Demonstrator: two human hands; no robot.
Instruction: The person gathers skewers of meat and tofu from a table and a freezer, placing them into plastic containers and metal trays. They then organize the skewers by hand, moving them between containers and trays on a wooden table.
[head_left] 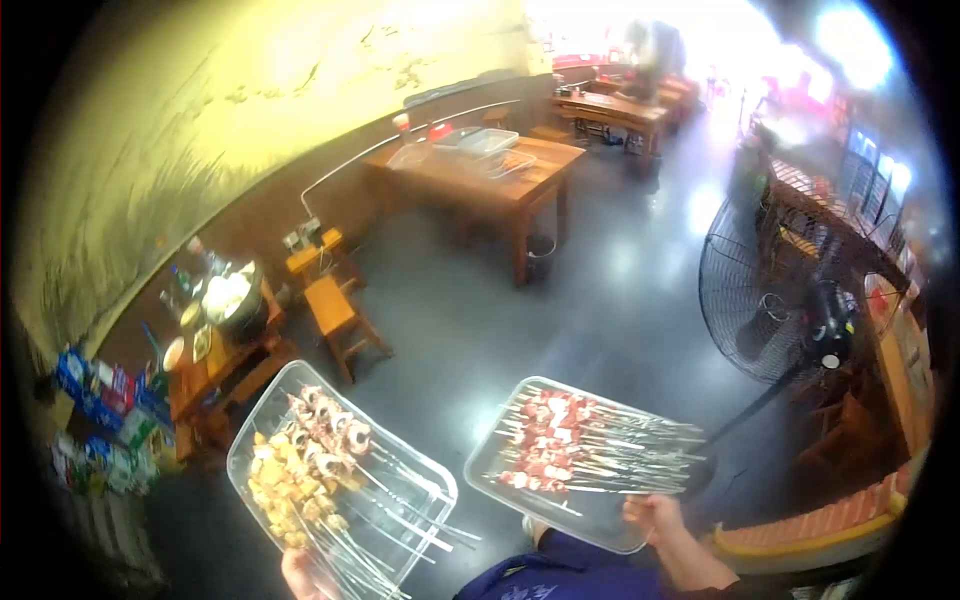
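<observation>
My left hand (303, 574) grips the near edge of a clear plastic tray (436, 478). In it lie yellowish chunk skewers (285, 475) and squid skewers (328, 425), their metal sticks pointing toward the lower right. My right hand (655, 518) is closed on the near right edge of a second clear tray (490, 465). Rows of red meat skewers (545, 440) rest there, with metal sticks running to the right. Both trays are held up above the floor, apart from each other. Part of my left hand is hidden at the lower frame edge.
A large black floor fan (770, 300) stands at right, near a curved brick ledge (820, 525). Ahead is a wooden table (545, 165) with plastic trays on it. On the left are a wooden stool (335, 305), a low table (205, 375) with a large bowl, and stacked cartons (105, 400).
</observation>
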